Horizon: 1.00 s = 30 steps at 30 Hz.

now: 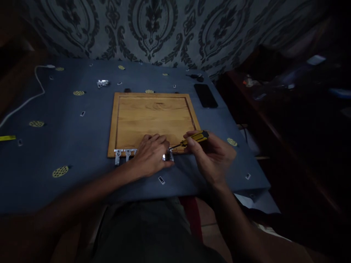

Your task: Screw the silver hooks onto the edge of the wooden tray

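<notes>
A framed wooden panel (153, 122), like a small cabinet door, lies flat on the table. My left hand (152, 155) rests over its near edge, fingers curled, pressing a shiny metal hinge (170, 156) against the wood. My right hand (215, 157) grips a yellow-and-black screwdriver (196, 138). The shaft points left and down, and its tip is at the hinge. Along the same edge, left of my left hand, sit more metal hinges (118, 156); one is partly covered by my fingers. Whether a screw sits under the tip is too small to tell.
On the blue patterned tablecloth (90, 138), a loose metal hinge (103, 83) lies beyond the panel. A black phone (205, 95) and a small dark object (197, 77) lie at the back right. A white cable (41, 86) runs along the left. Behind is a patterned curtain (153, 29).
</notes>
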### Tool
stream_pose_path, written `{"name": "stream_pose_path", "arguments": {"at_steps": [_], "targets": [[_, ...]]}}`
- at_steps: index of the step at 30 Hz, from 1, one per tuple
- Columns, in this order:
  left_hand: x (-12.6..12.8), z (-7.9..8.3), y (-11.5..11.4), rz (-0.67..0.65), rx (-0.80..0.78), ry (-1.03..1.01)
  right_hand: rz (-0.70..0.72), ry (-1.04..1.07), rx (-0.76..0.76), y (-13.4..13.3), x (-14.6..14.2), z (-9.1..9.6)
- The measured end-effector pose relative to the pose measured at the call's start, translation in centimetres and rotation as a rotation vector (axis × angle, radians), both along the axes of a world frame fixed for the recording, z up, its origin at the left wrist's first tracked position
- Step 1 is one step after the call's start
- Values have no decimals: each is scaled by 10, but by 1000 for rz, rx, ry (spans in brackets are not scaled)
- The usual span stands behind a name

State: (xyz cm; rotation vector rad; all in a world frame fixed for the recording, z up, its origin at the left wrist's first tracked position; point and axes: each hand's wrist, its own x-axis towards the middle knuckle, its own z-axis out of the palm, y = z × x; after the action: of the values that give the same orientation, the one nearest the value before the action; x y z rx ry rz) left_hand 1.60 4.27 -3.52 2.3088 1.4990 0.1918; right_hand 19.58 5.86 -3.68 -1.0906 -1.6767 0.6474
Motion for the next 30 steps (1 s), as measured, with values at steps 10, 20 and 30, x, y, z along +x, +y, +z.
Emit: {"name": "stream_pose_path", "arguments": {"at_steps": [10,20,30], "targets": [[-1,-2,0,-8,-28,-7,-153,207,133,0,-6,19],[-1,-5,1,-10,-27,1,-127,148,42,-6,2,-4],[-1,-9,0,-17,35,-4,-119,55,63,-2,0,-8]]}}
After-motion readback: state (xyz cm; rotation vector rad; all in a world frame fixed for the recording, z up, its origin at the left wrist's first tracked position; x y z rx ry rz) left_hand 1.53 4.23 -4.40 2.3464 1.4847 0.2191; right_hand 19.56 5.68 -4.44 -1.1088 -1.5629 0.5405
